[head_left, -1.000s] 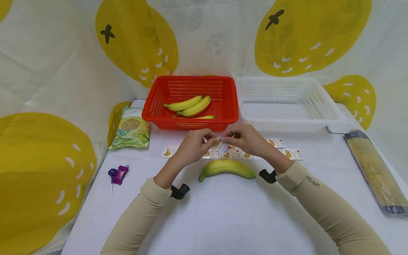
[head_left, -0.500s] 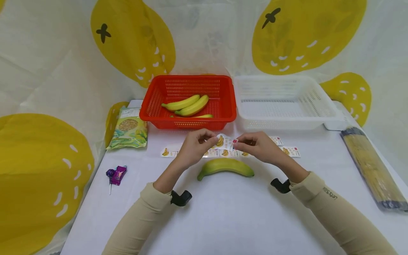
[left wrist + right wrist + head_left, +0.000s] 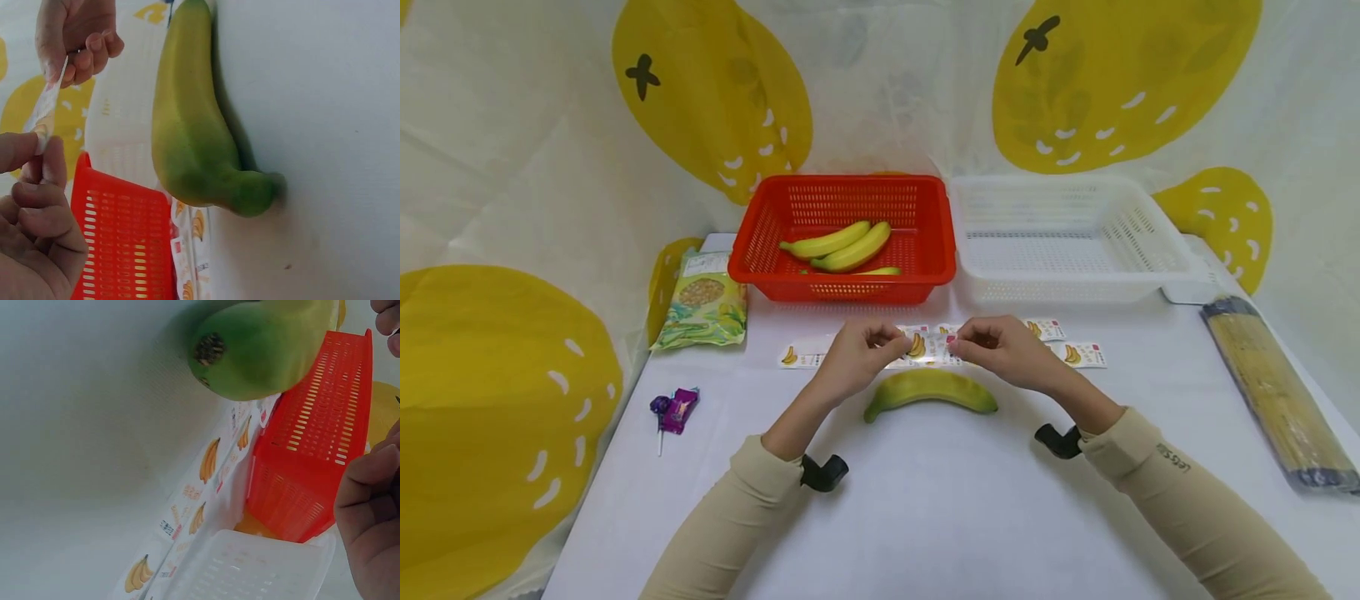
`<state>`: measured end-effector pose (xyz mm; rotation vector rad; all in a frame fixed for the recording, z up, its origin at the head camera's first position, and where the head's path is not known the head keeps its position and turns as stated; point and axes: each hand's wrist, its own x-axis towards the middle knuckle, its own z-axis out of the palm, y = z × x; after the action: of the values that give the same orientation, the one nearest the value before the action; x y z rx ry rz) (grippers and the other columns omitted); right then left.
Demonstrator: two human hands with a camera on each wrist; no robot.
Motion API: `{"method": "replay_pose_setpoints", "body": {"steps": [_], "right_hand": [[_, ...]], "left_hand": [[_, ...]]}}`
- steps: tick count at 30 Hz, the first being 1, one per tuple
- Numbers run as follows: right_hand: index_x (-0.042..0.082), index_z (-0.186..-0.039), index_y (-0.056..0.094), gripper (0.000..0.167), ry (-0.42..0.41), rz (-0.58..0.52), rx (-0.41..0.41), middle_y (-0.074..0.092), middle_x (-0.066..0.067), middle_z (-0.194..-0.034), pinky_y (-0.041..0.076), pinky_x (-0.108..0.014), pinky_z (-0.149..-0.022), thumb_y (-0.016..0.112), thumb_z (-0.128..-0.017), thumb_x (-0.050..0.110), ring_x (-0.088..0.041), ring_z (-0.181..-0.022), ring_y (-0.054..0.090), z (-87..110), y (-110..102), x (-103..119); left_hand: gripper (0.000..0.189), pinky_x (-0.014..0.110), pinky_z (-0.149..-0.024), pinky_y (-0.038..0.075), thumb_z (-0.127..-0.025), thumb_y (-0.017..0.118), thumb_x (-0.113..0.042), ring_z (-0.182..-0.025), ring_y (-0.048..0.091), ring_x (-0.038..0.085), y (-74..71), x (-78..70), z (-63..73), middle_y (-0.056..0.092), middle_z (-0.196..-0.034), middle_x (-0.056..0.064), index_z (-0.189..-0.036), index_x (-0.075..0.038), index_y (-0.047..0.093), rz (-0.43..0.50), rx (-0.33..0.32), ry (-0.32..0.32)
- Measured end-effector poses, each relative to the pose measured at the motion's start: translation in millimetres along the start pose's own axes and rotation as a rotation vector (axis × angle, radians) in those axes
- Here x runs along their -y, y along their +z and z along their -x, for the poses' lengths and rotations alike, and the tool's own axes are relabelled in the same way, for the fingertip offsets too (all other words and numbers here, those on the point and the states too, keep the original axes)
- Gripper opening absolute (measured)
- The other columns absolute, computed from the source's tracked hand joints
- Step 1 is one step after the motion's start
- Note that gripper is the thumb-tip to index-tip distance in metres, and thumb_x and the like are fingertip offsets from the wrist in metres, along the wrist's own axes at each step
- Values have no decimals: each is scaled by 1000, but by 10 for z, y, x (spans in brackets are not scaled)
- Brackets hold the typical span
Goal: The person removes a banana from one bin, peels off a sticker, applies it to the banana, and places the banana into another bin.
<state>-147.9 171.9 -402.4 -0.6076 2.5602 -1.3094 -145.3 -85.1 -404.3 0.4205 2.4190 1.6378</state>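
"Banana sticker (image 3: 934, 347): where is it now?"

"Held up off the table (image 3: 940, 508) between two hands, over the sticker strips (image 3: 1086, 356) and just behind the loose banana (image 3: 932, 388)."

"And the fingers?"

"The left hand (image 3: 857, 357) pinches one end between thumb and finger; the right hand (image 3: 1013, 354) pinches the other."

"What's in the baskets?"

"The red basket (image 3: 842, 292) holds two bananas (image 3: 853, 250) side by side, plus a third (image 3: 882, 272) partly hidden by the front rim. The white basket (image 3: 1075, 292) stands just to its right, slotted floor in view."

"Room to move?"

"Tabletop spreads from the loose banana down between the sleeves (image 3: 730, 517). Behind the hands, a narrow band separates strips from baskets. A food bag (image 3: 700, 308) sits just beside the red basket; a lollipop (image 3: 660, 406) and purple candy (image 3: 681, 412) lie near the left edge, a long bundle (image 3: 1279, 396) along the right."
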Motion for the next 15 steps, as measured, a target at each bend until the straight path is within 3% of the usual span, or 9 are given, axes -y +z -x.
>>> {"method": "replay_pose_setpoints", "body": {"steps": [7, 12, 15], "right_hand": [[13, -83, 71, 16, 44, 85, 32, 61, -1, -75, 43, -23, -63, 70, -96, 23, -13, -71, 52, 32, 106, -89], [16, -76, 65, 20, 30, 187, 48, 55, 7, -66, 38, -23, -60, 70, -95, 22, -11, -66, 49, 47, 177, -128], [17, -74, 63, 22, 39, 215, 53, 53, 8, -65, 37, -23, -59, 70, -94, 22, -11, -64, 48, 57, 200, -140]], "left_hand": [[21, 24, -60, 41, -95, 71, -29, -73, 52, 14, 65, 148, -13, 66, -88, 1, -87, -10, 74, -160, 60, -90], [20, 26, -71, 43, -93, 72, -28, -85, 55, 14, 134, 263, -21, 68, -93, 2, -83, -11, 73, -211, 64, -80], [20, 27, -70, 44, -93, 72, -27, -85, 56, 15, 171, 291, -8, 68, -94, 2, -80, -12, 72, -219, 62, -85]]}}
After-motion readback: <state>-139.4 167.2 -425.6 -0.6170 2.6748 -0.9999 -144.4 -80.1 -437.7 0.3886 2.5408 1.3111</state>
